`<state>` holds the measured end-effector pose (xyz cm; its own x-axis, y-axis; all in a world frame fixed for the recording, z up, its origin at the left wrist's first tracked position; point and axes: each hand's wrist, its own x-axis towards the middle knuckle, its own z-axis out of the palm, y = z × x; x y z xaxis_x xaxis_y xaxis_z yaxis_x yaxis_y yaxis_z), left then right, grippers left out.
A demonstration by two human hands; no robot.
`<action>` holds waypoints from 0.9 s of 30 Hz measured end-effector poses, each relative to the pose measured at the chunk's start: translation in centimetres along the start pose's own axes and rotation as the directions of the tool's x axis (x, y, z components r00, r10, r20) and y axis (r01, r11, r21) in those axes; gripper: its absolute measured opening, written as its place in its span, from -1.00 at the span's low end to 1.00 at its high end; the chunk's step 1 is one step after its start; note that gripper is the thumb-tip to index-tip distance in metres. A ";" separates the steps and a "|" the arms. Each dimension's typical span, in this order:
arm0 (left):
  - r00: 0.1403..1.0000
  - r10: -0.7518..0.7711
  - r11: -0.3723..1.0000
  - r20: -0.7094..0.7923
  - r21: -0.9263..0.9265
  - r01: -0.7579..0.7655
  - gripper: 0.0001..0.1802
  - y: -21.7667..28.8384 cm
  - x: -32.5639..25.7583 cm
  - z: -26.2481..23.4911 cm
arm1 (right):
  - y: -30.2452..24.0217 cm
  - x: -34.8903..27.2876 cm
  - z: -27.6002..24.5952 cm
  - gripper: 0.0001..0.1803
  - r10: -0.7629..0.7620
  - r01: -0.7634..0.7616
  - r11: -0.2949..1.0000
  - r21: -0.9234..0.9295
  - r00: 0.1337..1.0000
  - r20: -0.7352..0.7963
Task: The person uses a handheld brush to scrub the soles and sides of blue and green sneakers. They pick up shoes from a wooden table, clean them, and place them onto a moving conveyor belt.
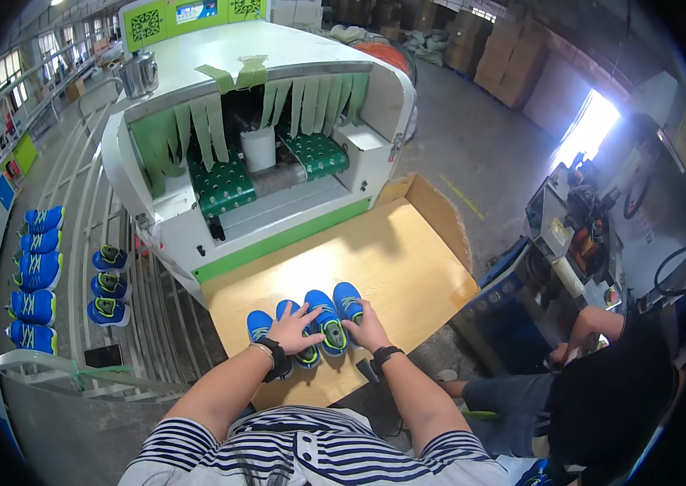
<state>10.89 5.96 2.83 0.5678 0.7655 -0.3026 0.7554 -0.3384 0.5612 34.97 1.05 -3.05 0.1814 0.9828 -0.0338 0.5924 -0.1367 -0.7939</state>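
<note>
Several small blue shoes with yellow-green trim (318,320) lie side by side on a wooden tray table (408,259) in front of me. My left hand (294,326) rests flat on the two left shoes, fingers spread. My right hand (365,328) presses on the right pair, fingers over the rightmost shoe (348,301). Both wrists wear black bands.
A white and green conveyor machine (262,138) with hanging green strips stands behind the table. A metal rack (108,275) at the left carries more blue shoes. Another person in black (602,381) sits at the right by a machine (570,235). Cardboard boxes stand far right.
</note>
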 end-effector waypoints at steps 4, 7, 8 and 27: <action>0.998 0.068 0.998 0.003 0.009 -0.068 -0.22 -3.3 -0.2 2.2 | -0.6 -1.9 0.4 -0.19 -0.080 0.080 0.996 -0.043 0.997 -0.007; 0.998 0.054 0.998 0.026 0.042 -0.055 -0.26 -2.9 -2.8 1.7 | -0.7 -3.7 0.9 -0.20 -0.098 0.099 0.994 -0.046 0.995 0.025; 0.999 0.044 0.998 0.032 0.051 -0.046 -0.26 -2.7 -3.5 1.5 | -1.1 -4.2 1.1 -0.21 -0.096 0.099 0.993 -0.060 0.994 0.043; 1.000 0.005 0.999 -0.006 0.046 -0.004 -0.28 -2.5 -4.5 1.0 | -0.6 -4.1 2.2 -0.28 -0.060 0.059 0.998 0.037 0.998 0.029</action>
<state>6.77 2.79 2.08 0.5693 0.7671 -0.2957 0.7672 -0.3665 0.5264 32.18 -2.58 -3.76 0.1225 0.9925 -0.0034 0.5726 -0.0735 -0.8165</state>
